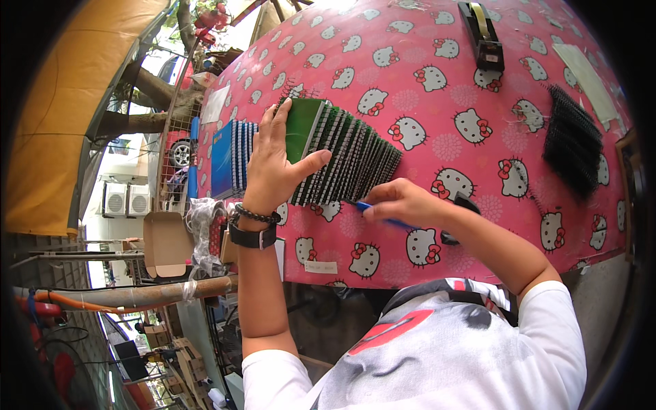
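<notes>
A fanned row of spiral notebooks [348, 154] with black coils lies on the pink table, the nearest one showing a green cover [301, 126]. My left hand [277, 154] lies on that cover with its fingers stretched and thumb spread toward the coils. At the row's near edge, my right hand [400, 203] pinches a slim blue-handled tool [403, 223]. Its tip is close to the coil ends; whether it touches them I cannot tell. To the left of my left hand is a stack of blue-covered spiral notebooks [229, 157], partly hidden by the hand.
A heap of loose black spiral coils [574, 143] lies at the right, beside a pale strip [585, 82]. At the far side stands a black tape dispenser [484, 41]. A dark object [466, 203] sits under my right forearm, and a paper slip [321, 267] near the front edge.
</notes>
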Demonstrator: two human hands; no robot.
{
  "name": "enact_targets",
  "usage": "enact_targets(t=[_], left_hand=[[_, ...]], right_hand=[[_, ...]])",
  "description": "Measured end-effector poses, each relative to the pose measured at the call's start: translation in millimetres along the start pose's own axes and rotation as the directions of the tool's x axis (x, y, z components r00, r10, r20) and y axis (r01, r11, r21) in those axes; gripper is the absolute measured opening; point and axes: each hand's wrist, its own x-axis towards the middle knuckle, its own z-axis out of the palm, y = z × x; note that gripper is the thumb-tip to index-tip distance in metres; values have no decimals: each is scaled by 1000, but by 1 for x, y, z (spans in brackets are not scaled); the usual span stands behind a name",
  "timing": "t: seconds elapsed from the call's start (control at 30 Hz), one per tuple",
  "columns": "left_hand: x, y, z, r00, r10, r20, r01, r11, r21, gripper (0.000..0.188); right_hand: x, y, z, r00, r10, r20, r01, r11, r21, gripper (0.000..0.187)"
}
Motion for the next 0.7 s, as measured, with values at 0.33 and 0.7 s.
enact_targets(t=[0.33, 0.7], left_hand=[[2, 0, 1, 1000, 12, -14, -12, 1000, -1, 100], [2, 0, 1, 999, 41, -23, -41, 999, -8, 99]], right_hand=[[-2, 29, 1, 683, -729, -44, 340, 370, -865, 41], [4, 27, -9, 989, -137, -55, 136, 990, -31, 27]])
